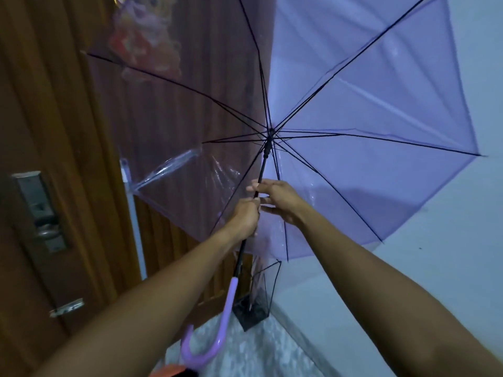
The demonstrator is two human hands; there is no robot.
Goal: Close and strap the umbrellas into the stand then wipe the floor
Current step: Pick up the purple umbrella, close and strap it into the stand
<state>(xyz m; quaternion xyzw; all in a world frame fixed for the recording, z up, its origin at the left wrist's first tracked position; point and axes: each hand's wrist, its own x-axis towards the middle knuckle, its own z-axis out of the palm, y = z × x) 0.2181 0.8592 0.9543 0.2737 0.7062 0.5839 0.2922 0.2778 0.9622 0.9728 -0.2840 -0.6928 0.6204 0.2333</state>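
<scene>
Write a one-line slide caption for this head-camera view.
Open purple umbrella held by its shaft in the left hand and right hand, near the stand beside a wooden door.

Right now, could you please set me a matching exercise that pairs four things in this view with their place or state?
Things:
1. canopy
2. handle
3. stand
4. left hand

Place or state:
A. stands on the floor
B. spread open
C. grips the umbrella shaft
D. purple hook at the shaft's near end

Pairs: 1-B, 2-D, 3-A, 4-C
</scene>
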